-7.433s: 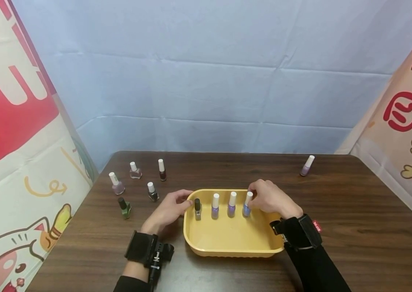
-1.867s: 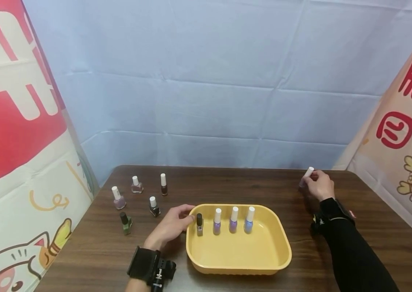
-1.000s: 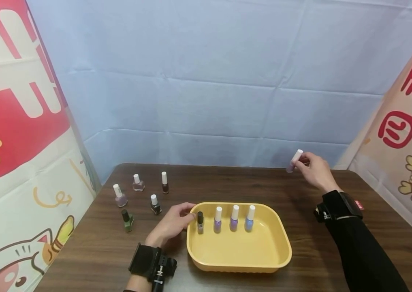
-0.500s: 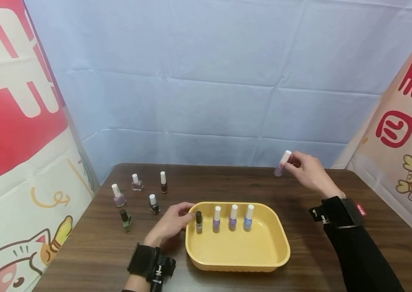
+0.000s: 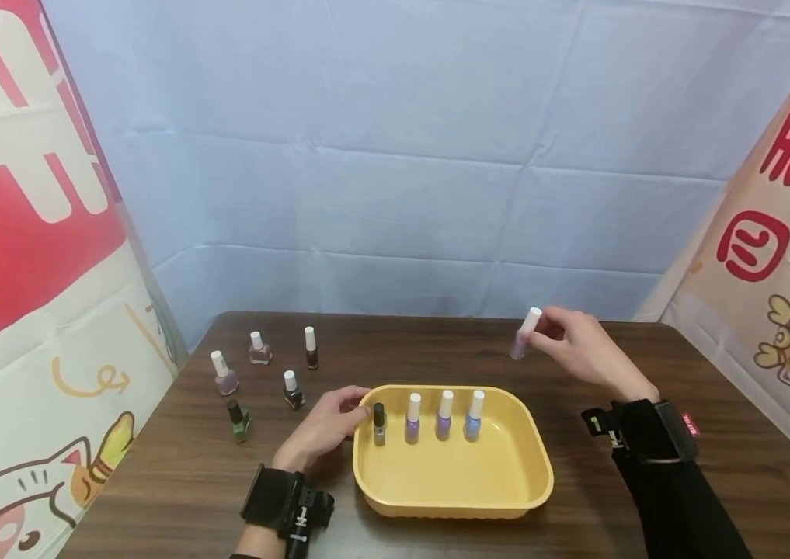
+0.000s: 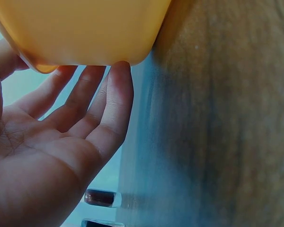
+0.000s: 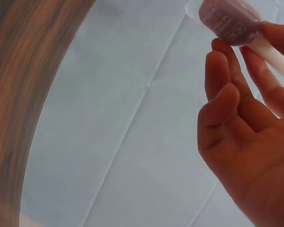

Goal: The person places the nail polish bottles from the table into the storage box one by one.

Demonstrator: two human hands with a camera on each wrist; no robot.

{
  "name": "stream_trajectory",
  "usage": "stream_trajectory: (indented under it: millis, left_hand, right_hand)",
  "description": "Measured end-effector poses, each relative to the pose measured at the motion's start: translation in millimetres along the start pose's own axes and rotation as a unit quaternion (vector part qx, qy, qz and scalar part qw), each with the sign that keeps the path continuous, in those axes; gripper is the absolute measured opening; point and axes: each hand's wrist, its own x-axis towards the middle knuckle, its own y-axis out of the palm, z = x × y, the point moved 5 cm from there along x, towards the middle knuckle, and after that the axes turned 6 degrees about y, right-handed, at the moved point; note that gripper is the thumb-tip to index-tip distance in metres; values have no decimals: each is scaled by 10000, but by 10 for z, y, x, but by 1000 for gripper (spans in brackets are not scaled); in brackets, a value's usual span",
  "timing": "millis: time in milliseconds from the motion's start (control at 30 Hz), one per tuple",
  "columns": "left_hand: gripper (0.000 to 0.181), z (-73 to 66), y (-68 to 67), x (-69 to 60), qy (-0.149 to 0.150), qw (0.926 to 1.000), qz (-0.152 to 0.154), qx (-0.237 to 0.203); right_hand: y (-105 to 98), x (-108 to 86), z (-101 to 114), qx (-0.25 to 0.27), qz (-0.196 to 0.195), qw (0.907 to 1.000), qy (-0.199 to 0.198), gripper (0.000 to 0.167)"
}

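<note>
My right hand [image 5: 579,345] pinches a nail polish bottle [image 5: 525,334] between thumb and fingers, above the table behind the tray's right part. The bottle has a white cap and mauve polish; in the right wrist view its lettered body [image 7: 231,21] tilts. My left hand [image 5: 325,423] grips the yellow tray [image 5: 454,508] by its left rear corner, fingertips [image 6: 119,78] against the outer wall. Inside the tray, a row of upright bottles runs along the back: a black-capped bottle [image 5: 379,425], two purple ones, the nearer-left purple bottle [image 5: 412,419] among them, and a blue bottle [image 5: 474,417].
On the left of the wooden table [image 5: 178,473] stand several more bottles, among them a green bottle [image 5: 238,421], a lilac bottle [image 5: 224,374] and a dark bottle [image 5: 311,348]. A blue cloth [image 5: 367,194] hangs behind the table.
Earlier, my right hand let go of the blue bottle in the tray and took the mauve bottle from the table's far right. It has since lifted it and moved left; the left hand stays put.
</note>
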Motion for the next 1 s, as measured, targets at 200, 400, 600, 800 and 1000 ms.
stream_trajectory:
  millis: [200, 400, 600, 800, 1000]
  left_hand:
    - [39, 39, -5, 23, -57, 9999, 22, 91]
    - [39, 47, -9, 21, -97, 9998, 31, 183]
    - [38, 50, -11, 19, -109, 9997, 2, 206]
    - [38, 26, -10, 12, -79, 9998, -32, 155]
    - [38, 21, -7, 8, -123, 9998, -44, 151]
  right_hand:
    - [76, -83, 73, -59, 128, 9999, -60, 11]
    - [133, -152, 137, -102, 145, 9997, -189, 4]
    - [200, -211, 164, -31, 255, 9993, -270, 5]
    - [275, -260, 168, 129, 460, 9986, -246, 4]
    - [328, -291, 166, 233, 593, 9976, -256, 7]
